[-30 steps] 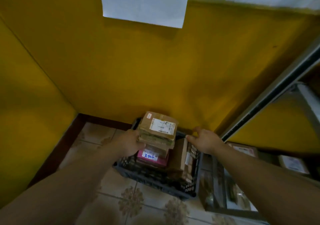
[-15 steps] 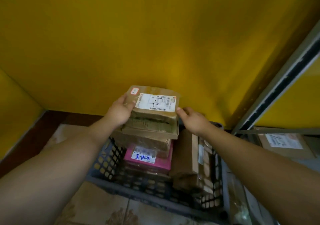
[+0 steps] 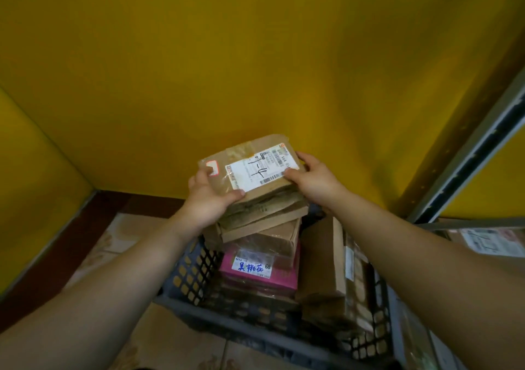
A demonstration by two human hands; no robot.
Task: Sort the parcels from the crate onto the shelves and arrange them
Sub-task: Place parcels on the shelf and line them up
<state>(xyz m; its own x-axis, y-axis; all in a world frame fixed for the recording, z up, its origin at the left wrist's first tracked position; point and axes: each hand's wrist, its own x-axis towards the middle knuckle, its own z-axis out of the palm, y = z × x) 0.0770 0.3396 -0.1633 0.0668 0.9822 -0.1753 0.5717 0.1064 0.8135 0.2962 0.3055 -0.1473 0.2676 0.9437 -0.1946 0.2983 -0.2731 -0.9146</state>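
Yellow wall (image 3: 255, 57) runs down to the tiled floor (image 3: 127, 227) at my far left, and on that floor stands the dark lattice crate (image 3: 193, 273). Over the crate's left side my left hand (image 3: 208, 202) grips the top parcel (image 3: 250, 167) at its near left corner, thumb laid across the top and the other fingers hidden underneath. That brown cardboard parcel sits tilted at the head of a stack in the crate's middle, label up so I can read it. Whether it rests on the box beneath or hangs free I cannot tell. Lower in the stack lies a pink parcel (image 3: 261, 273). My right hand (image 3: 315, 182) clamps the top parcel's right edge, fingers (image 3: 305, 157) wrapped over the far corner, so the two grips share the load. Against the crate's right wall a tall brown parcel (image 3: 321, 258) stands on edge. Furthest right is the shelf (image 3: 468, 223), with a labelled parcel (image 3: 494, 240) already on it. I judge that is where mine goes.
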